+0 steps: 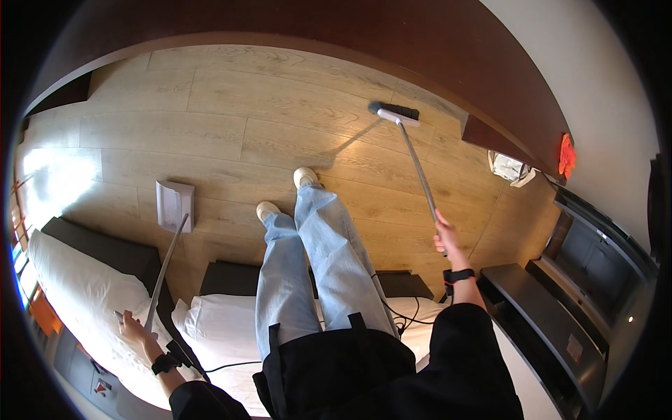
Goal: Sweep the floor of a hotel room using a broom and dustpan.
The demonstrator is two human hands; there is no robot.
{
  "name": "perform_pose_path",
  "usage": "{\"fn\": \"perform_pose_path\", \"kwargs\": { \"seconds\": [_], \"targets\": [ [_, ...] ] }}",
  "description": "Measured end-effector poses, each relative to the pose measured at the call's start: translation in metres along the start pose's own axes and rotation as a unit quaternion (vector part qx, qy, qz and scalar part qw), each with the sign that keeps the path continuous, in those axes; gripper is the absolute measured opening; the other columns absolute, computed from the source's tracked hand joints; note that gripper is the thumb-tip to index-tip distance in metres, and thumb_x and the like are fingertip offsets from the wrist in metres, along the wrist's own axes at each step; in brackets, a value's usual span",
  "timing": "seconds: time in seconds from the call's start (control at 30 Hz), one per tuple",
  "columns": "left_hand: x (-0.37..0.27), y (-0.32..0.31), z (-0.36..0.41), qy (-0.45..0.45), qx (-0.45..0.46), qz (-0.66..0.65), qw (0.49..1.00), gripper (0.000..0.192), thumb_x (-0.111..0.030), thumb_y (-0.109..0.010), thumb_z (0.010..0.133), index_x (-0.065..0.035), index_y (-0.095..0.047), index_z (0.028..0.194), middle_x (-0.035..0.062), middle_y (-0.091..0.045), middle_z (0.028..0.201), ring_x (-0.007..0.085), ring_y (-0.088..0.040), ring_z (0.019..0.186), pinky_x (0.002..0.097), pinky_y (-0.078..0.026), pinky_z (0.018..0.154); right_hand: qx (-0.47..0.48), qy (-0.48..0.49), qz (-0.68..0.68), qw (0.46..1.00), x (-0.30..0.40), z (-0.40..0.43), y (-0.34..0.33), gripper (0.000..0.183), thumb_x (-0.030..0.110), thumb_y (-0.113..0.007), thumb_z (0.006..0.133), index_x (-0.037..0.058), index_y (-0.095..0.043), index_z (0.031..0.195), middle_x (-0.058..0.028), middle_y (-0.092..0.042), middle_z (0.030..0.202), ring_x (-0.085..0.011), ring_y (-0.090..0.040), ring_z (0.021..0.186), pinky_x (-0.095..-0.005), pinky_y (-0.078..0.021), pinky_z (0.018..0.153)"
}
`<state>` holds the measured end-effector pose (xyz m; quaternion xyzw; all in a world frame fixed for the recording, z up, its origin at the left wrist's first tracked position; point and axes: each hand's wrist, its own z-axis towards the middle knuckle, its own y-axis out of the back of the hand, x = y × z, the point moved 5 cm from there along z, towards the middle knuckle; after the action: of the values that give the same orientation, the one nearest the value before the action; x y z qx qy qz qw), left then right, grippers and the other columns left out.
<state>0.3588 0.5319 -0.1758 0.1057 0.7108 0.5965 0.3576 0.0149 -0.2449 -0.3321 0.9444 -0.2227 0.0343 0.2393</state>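
My right hand [447,237] grips the grey handle of a broom [417,160] near its end. The broom's white head with dark bristles lies on the wood floor at the upper right, close to a dark reddish-brown panel. At the lower left, my left hand [134,328] is closed around the upper end of a long dustpan handle [167,268]. The white dustpan [175,206] rests on the floor, left of my feet. Both of my wrists wear black bands.
Beds with white bedding [231,320] and dark bases [228,278] stand close around my legs. Black cables [404,317] hang across the bedding. The reddish-brown panel [325,21] spans the far side. A white bag [508,167], an orange cloth [567,156] and a dark cabinet [546,315] are at right.
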Motion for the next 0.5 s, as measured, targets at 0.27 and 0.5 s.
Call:
{"fn": "perform_pose_path", "kwargs": {
  "seconds": [0.27, 0.5],
  "targets": [
    [-0.015, -0.006, -0.017, -0.006, 0.015, -0.053, 0.998, 0.025, -0.021, -0.054, 0.066, 0.0019, -0.055, 0.075, 0.0057, -0.047, 0.061, 0.0168, -0.043, 0.054, 0.0301, -0.036, 0.053, 0.064, 0.035, 0.196, 0.978, 0.002, -0.056, 0.032, 0.039, 0.026, -0.037, 0.093, 0.0335, -0.031, 0.131, 0.0040, -0.036, 0.050, -0.0032, -0.027, 0.034, -0.0175, -0.0236, 0.030],
    [0.002, 0.021, -0.047, -0.090, 0.043, -0.042, 0.994, 0.024, -0.019, -0.055, 0.065, 0.0032, -0.053, 0.072, 0.0048, -0.045, 0.058, 0.0156, -0.040, 0.051, 0.0304, -0.033, 0.049, -0.037, 0.038, 0.094, 0.994, -0.053, -0.051, 0.015, 0.037, 0.021, -0.040, 0.092, 0.0299, -0.038, 0.128, 0.0034, -0.037, 0.049, -0.0040, -0.028, 0.035, -0.0197, -0.0235, 0.031]
  ]
}}
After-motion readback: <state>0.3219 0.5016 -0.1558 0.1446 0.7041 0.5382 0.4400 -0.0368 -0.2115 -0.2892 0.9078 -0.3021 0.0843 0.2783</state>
